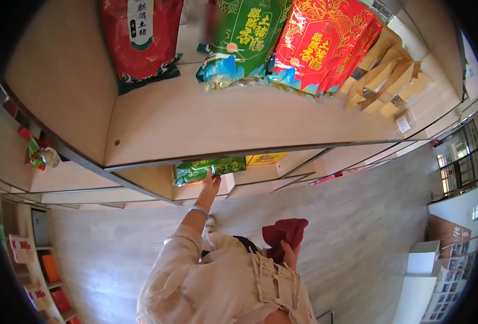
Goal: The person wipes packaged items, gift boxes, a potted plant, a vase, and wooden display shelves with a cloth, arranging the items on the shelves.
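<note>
My left hand reaches into a lower shelf section, its fingers closed on the near edge of a green printed food bag. The bag lies flat there, partly hidden under the upper shelf board. A yellow package sits just right of it. Low in front of my body, my right hand grips a bunched dark red cloth, which hangs clear of the shelves.
On the upper shelf stand a dark red bag, a green bag, bright red bags and several brown paper pouches. White counters stand at right; another shelf unit with boxes is at left.
</note>
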`<state>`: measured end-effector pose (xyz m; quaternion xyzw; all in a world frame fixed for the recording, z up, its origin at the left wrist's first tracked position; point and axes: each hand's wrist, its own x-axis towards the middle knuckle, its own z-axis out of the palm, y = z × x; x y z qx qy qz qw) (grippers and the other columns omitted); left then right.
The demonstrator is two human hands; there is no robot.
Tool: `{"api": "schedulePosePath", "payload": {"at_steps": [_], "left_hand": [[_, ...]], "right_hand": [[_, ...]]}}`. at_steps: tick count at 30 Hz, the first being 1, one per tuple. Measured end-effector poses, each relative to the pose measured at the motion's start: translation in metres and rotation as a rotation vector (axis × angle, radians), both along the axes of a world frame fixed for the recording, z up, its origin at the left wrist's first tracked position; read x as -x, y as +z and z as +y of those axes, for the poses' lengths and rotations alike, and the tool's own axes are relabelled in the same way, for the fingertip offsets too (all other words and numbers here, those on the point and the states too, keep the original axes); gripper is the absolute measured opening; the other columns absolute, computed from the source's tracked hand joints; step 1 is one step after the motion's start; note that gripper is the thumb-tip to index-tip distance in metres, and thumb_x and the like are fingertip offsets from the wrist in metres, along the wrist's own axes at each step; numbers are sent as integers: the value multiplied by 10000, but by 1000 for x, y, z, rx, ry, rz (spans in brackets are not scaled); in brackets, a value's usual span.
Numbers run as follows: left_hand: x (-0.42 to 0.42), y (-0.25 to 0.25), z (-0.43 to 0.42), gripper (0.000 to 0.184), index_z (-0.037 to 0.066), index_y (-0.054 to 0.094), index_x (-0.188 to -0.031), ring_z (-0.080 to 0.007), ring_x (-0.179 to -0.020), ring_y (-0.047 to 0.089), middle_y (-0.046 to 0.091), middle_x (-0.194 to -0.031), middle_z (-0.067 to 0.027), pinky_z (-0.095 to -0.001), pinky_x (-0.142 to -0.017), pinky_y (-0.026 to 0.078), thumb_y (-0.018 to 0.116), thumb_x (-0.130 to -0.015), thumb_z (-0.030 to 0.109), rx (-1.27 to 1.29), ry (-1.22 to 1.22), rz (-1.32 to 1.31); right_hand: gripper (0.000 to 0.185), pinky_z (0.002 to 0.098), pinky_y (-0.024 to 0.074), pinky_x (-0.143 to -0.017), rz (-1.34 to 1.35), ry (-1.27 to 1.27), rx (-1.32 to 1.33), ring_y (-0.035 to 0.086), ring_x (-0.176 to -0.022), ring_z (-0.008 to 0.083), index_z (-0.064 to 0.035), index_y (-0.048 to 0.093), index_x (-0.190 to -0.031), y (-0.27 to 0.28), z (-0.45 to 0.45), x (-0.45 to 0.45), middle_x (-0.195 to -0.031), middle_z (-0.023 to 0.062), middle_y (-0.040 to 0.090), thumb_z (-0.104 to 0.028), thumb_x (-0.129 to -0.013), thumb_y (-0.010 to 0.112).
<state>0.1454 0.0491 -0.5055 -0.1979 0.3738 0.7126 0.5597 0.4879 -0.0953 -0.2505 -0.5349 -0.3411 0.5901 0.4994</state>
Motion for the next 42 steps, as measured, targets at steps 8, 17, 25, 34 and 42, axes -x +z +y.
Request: {"api": "schedulePosePath", "payload": {"at_steps": [8, 17, 25, 34, 42], "left_hand": [[-9, 19, 31, 340, 121, 571, -956, -196, -777, 557, 569, -852, -46, -322, -652, 523, 723, -802, 383, 116, 291, -232], [26, 69, 8, 313, 195, 537, -1067, -211, -846, 606, 612, -956, -24, -382, -634, 519, 634, -791, 84, -199, 358, 175], [30, 166, -114, 307, -9, 575, -1077, -221, -898, 626, 636, -988, -84, -358, -794, 532, 566, -774, 46, -380, 46, 218], [-58, 176, -174, 341, -22, 591, -1069, -237, -802, 652, 662, -927, -132, -357, -799, 535, 594, -750, 97, -349, -294, -44], [-150, 250, -147, 354, 42, 588, -1138, -193, -860, 654, 667, -1006, -88, -335, -788, 528, 596, -784, 56, -376, -488, -11]], "right_hand": [[477, 312, 445, -872, 50, -129, -45, 558, -994, 189, -6, 512, -1219, 0, -5, 2, -1106, 62, 582, -18, -757, 630], [496, 327, 465, -846, 102, -174, 26, 573, -976, 204, -12, 495, -1234, 24, 0, 17, -1100, 81, 584, -9, -755, 625], [420, 307, 495, -740, 7, -14, 26, 584, -851, 181, -13, 514, -1185, 39, 22, 14, -1008, 69, 589, -22, -774, 599], [596, 447, 401, -861, -619, 578, -631, 463, -1171, 344, -23, 467, -1193, 29, 31, 31, -1279, 223, 460, -48, -642, 695], [707, 508, 246, -983, -1018, 595, -856, 282, -1367, 328, -26, 401, -1335, 35, 77, 36, -1478, 155, 312, -211, -719, 693]]}}
